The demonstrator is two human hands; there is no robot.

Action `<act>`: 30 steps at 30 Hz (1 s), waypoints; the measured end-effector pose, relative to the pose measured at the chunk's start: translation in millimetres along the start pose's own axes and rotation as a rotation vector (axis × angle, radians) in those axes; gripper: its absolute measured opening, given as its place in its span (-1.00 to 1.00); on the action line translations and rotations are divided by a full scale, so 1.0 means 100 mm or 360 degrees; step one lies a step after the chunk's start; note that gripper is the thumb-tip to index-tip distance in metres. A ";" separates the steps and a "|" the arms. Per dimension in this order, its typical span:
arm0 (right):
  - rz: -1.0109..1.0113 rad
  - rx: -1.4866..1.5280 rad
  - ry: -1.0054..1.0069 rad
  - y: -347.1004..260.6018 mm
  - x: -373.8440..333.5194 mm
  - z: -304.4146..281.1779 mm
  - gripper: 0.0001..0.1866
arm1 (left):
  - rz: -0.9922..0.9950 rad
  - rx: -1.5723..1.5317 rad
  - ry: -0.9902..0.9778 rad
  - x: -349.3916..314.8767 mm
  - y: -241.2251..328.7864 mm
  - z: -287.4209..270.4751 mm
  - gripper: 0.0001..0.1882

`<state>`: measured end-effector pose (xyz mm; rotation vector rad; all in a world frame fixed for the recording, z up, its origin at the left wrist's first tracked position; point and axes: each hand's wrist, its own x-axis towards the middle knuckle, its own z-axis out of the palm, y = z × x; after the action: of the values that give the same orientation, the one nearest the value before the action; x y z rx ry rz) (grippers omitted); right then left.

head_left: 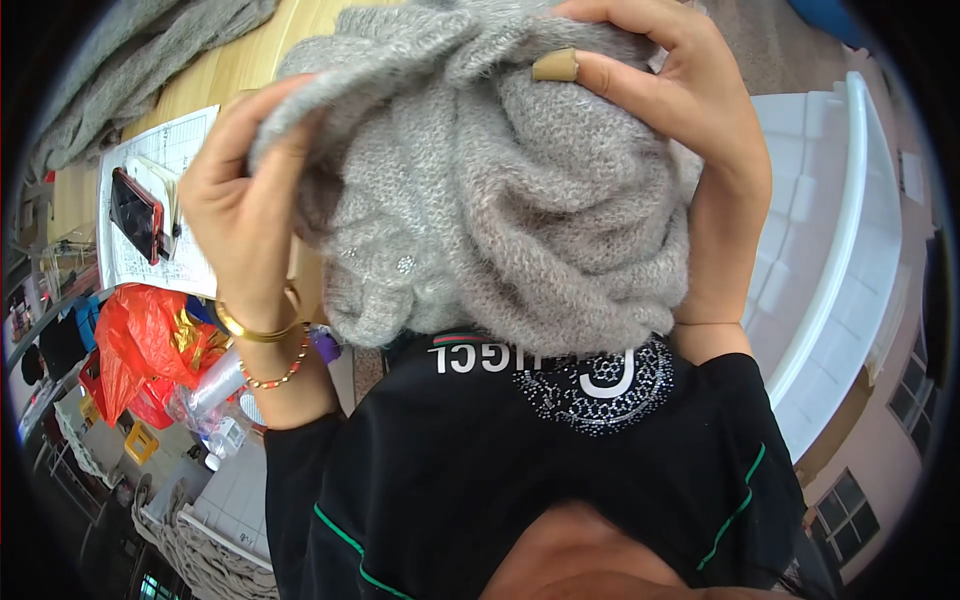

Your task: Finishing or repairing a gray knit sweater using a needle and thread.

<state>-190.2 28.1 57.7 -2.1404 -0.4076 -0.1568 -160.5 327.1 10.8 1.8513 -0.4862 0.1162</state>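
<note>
A bunched grey knitted garment [500, 200] fills the middle of the view, held up close in front of me. My left hand [240, 200] grips its left edge, fingers curled into the knit; gold and beaded bracelets sit on that wrist. My right hand [680, 110] clutches the top right of the garment, and one fingertip wears a tan bandage. Small shiny beads show on the lower left of the knit. My black top [520, 470] with green piping lies below it.
A wooden table [230, 70] at upper left carries a printed paper sheet [165, 150] with a red-cased phone [135, 215] and more grey knitwear [120, 70]. A red plastic bag [145, 345] and clear plastic bottle [215, 395] lie lower left. A white plastic crate [850, 230] stands right.
</note>
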 end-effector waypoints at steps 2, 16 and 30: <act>0.0163 -0.0009 -0.0066 0.05 0.02 -0.16 -0.78 | 0.0080 -0.0050 0.0062 0.14 0.11 -0.03 -0.80; -0.0325 0.0351 0.0018 -0.08 -0.16 -0.50 -0.73 | -0.0535 -0.1011 -0.0189 0.29 0.47 0.24 -0.83; -0.0489 -0.0055 0.0237 0.02 0.05 0.35 -0.78 | -0.0202 -0.0610 0.0008 0.03 0.41 0.60 -0.81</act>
<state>-186.5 56.3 37.4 -2.0726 -0.6474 -0.4978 -183.7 259.8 27.9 1.5003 -0.3575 -0.0559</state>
